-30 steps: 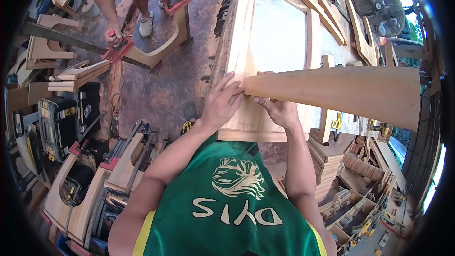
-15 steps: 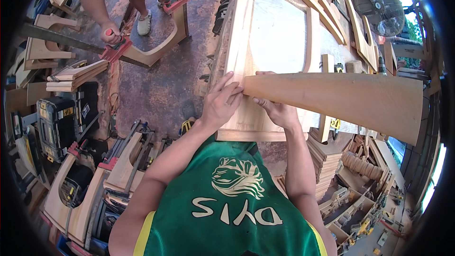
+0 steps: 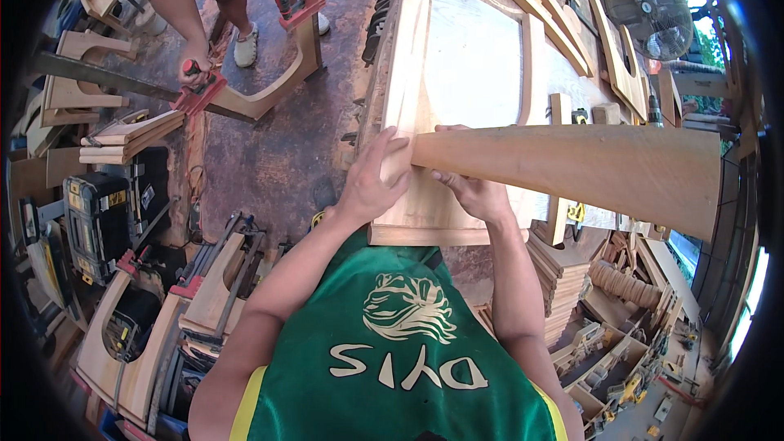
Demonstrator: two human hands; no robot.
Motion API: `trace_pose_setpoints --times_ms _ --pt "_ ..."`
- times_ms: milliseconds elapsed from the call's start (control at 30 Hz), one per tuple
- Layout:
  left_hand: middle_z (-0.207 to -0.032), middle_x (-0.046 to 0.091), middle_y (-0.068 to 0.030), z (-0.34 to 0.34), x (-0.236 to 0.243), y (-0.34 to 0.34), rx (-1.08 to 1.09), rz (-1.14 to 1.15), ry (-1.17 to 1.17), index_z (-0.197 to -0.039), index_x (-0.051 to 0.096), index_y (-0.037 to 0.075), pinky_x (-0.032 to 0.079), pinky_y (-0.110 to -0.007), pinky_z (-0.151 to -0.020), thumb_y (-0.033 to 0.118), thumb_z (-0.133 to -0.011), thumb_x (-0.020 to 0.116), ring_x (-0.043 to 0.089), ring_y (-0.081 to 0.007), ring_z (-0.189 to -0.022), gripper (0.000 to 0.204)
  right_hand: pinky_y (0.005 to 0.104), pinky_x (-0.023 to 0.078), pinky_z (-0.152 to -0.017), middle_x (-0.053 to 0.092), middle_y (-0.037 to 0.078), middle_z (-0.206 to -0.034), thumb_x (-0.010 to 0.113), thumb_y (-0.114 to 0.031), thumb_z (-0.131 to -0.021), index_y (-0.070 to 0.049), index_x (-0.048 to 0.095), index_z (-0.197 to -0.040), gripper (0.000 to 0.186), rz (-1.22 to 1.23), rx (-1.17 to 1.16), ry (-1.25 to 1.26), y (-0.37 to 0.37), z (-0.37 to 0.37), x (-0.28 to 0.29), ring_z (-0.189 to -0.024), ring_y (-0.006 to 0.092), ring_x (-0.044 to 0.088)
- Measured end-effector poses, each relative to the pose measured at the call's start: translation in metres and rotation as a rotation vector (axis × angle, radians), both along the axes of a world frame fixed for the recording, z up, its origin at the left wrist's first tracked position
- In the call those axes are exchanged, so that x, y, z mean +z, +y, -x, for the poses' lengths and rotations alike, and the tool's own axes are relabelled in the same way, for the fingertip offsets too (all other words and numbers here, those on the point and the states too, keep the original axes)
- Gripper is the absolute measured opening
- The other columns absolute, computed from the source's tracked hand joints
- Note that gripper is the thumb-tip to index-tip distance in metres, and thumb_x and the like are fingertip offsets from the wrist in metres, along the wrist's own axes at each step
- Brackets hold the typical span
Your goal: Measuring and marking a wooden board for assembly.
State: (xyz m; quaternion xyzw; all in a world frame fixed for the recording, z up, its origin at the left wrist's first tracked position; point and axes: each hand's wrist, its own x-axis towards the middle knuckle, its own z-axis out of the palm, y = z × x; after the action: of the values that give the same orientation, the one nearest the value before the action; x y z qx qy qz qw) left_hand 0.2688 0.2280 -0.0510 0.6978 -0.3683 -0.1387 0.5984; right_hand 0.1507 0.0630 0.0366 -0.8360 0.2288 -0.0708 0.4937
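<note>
Head view shows the long, tan, tapered wooden board lying across the pale, straight-railed wooden frame, its narrow end at the left rail and its broad end jutting well past the right one. The right hand is closed around the board near that narrow end, thumb on the near side and fingertips showing beyond the far edge. The left hand is mostly open, palm down, fingers stretched over the rail beside the board's tip; whether it presses on the tip, I cannot tell.

Since no hand steadies the broad end, its weight could twist the board in the grip, scuffing the rail or pinching the left fingers. A wide swing might also knock the loose, light wooden strip on the whitish counter.

The board looks smooth, faintly grained and matt, flaring steadily along its length; the frame is paler, with crisp edges. Slender, gently curved wooden strips lie farther off.
</note>
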Motion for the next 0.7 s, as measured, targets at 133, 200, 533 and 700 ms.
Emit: trace_pose_setpoints --times_ms 133,200,533,700 --pt "-0.125 0.072 -0.0142 -0.004 -0.0043 0.0037 -0.06 -0.02 0.003 -0.149 0.039 -0.003 0.046 -0.044 -0.11 0.009 -0.083 0.078 0.058 -0.0369 -0.13 0.077 0.0402 0.049 -0.107 0.058 0.011 -0.138 0.082 -0.02 -0.088 -0.002 0.056 -0.14 0.061 0.022 0.02 -0.002 -0.0005 0.0021 -0.0038 -0.125 0.0248 0.058" --pt "-0.124 0.072 -0.0151 -0.0039 -0.0049 0.0038 -0.102 -0.043 0.014 -0.149 0.038 -0.006 0.042 -0.045 -0.114 0.009 -0.085 0.076 0.054 -0.0368 -0.134 0.076 0.0401 0.049 -0.107 0.058 0.01 -0.138 0.082 -0.02 -0.088 -0.002 0.056 -0.14 0.061 0.05 0.033 0.008 -0.0024 0.0018 -0.0025 -0.125 0.0247 0.058" --pt "-0.119 0.075 -0.0116 -0.003 -0.0083 0.0012 -0.078 -0.046 -0.094 -0.136 0.054 -0.007 0.042 -0.042 -0.114 0.01 -0.085 0.075 0.048 -0.0328 -0.14 0.057 0.0399 0.049 -0.105 0.06 0.009 -0.135 0.083 -0.02 -0.087 -0.003 0.059 -0.139 0.06 0.149 0.069 0.043 -0.005 0.0009 -0.0023 -0.123 0.024 0.059" --pt "-0.111 0.077 -0.0107 0.0035 -0.0094 -0.0044 -0.024 -0.055 -0.014 -0.124 0.064 -0.005 0.046 -0.043 -0.109 0.009 -0.085 0.075 0.054 -0.0331 -0.134 0.043 0.0404 0.049 -0.106 0.061 0.01 -0.135 0.084 -0.02 -0.087 -0.002 0.06 -0.137 0.058 0.112 0.052 0.025 -0.0022 0.001 -0.0009 -0.124 0.0248 0.059"
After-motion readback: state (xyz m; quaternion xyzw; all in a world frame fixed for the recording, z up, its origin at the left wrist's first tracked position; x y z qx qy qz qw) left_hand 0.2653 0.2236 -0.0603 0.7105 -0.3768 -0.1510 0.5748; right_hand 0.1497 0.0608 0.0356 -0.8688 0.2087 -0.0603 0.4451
